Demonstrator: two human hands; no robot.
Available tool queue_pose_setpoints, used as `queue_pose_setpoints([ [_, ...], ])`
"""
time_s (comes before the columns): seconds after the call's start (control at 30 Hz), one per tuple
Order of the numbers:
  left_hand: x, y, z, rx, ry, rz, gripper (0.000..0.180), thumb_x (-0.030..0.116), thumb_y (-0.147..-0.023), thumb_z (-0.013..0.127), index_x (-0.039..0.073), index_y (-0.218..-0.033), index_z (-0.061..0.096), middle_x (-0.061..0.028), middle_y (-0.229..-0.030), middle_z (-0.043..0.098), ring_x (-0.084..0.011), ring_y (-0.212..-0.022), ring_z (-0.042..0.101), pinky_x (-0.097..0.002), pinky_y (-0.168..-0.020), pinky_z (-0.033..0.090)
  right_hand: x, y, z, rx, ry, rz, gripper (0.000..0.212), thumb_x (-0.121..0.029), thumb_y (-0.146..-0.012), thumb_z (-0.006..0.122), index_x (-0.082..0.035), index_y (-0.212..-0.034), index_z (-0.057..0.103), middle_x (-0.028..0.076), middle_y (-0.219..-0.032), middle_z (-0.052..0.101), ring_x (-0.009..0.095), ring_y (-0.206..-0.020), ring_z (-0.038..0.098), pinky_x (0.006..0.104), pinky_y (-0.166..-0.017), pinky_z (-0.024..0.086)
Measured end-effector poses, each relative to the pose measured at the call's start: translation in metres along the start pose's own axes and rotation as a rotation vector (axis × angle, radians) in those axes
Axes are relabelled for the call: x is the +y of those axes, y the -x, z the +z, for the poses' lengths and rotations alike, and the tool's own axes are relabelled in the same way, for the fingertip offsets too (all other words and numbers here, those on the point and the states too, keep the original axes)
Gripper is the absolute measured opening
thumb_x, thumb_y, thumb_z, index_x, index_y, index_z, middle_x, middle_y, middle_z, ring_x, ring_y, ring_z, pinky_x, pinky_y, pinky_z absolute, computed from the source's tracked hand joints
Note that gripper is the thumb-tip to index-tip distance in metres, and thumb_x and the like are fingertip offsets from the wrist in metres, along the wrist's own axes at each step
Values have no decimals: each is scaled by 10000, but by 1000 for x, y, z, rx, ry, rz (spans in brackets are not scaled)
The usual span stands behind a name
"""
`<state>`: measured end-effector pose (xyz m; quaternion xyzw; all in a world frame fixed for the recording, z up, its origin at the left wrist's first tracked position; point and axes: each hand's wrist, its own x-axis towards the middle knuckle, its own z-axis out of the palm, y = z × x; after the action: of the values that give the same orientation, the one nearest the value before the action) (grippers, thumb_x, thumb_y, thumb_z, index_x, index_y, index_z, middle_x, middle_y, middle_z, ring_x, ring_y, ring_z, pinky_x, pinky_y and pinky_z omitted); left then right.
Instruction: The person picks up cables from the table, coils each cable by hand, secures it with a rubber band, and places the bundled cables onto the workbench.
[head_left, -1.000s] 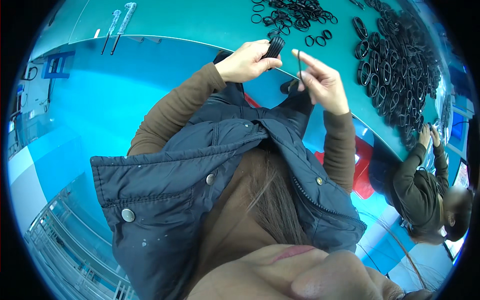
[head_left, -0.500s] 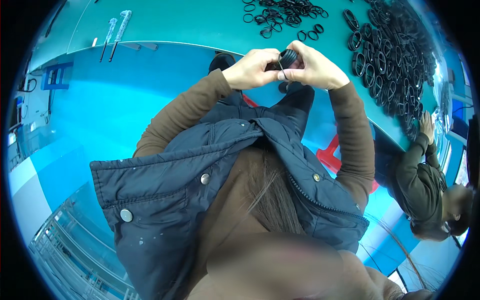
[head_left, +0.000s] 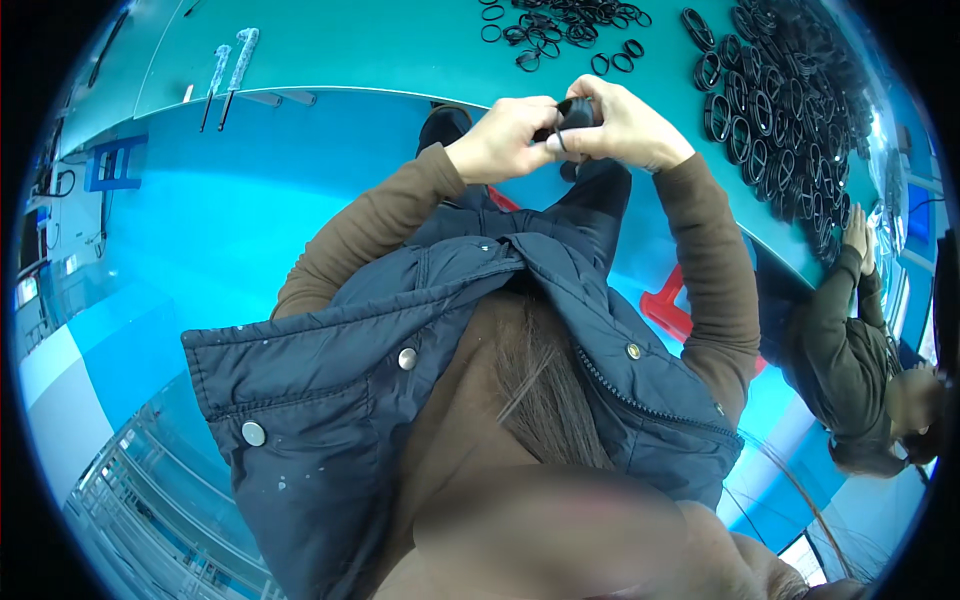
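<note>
Just past the table's near edge, both of my hands are closed around a small coiled black cable bundle (head_left: 578, 112). My left hand (head_left: 505, 140) pinches it from the left, fingertips at a thin dark loop. My right hand (head_left: 630, 130) wraps over the bundle's right side, with the thumb pressed toward the left fingers. Fingers cover much of the bundle, so how the loop sits around it is hard to see. Ahead on the green table (head_left: 400, 45) lie loose black rings (head_left: 575, 25). Many similar black coiled bundles (head_left: 770, 110) are heaped at the right.
Two slim tools with wrapped handles (head_left: 238, 70) lie at the table's left edge. A co-worker (head_left: 850, 350) sits at the right, hands by the heap. A red stool (head_left: 668, 308) stands beside my right arm, and a blue stool (head_left: 117, 163) stands far left.
The bundle has turned between my fingers, and my right thumb and fingers have shifted over it. The co-worker's hands have come together beside the heap.
</note>
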<state>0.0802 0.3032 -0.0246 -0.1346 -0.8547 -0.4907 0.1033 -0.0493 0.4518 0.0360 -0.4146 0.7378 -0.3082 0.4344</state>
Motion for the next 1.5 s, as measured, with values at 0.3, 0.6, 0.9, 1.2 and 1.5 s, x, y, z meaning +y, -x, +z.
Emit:
queue_pose_setpoints([
  [0.3,22,-6,-33,120,784,-281,249,135,-891,590,-47,-1060,593,-87,-960,631,-106,-789,581,-248,-718,486,43,20,20,217,-1083,-74,305,-140,-875,578,-23,-1151,522,77,-917,623,140,-807,611,246,-702,513],
  [0.6,29,-12,-20,-202,749,-339,235,150,-884,607,-30,-1033,586,-88,-885,652,-146,-816,628,-274,-768,513,13,5,17,313,-256,-331,196,-104,-844,600,2,-1007,578,33,-750,613,56,-663,552,213,-596,452],
  [0.9,10,12,-8,25,1004,-370,352,216,-956,486,-65,-1167,501,-159,-1109,589,-284,-997,616,-389,-899,501,9,3,20,393,-204,-205,134,-57,-830,552,8,-944,579,29,-732,624,55,-637,558,216,-559,451],
  [1.2,14,5,-7,52,1235,-487,329,213,-947,502,-36,-1161,509,-164,-1081,597,-344,-981,621,-397,-832,541,11,2,25,402,-385,-146,145,-29,-847,489,-19,-968,568,0,-723,595,16,-510,484,164,-436,420],
  [1.5,21,11,0,167,981,-443,176,73,-911,536,-6,-1061,492,-149,-1030,592,-323,-956,633,-378,-826,552,12,4,28,457,-379,-134,198,-13,-831,482,3,-1010,566,11,-733,577,38,-511,487,185,-465,442],
])
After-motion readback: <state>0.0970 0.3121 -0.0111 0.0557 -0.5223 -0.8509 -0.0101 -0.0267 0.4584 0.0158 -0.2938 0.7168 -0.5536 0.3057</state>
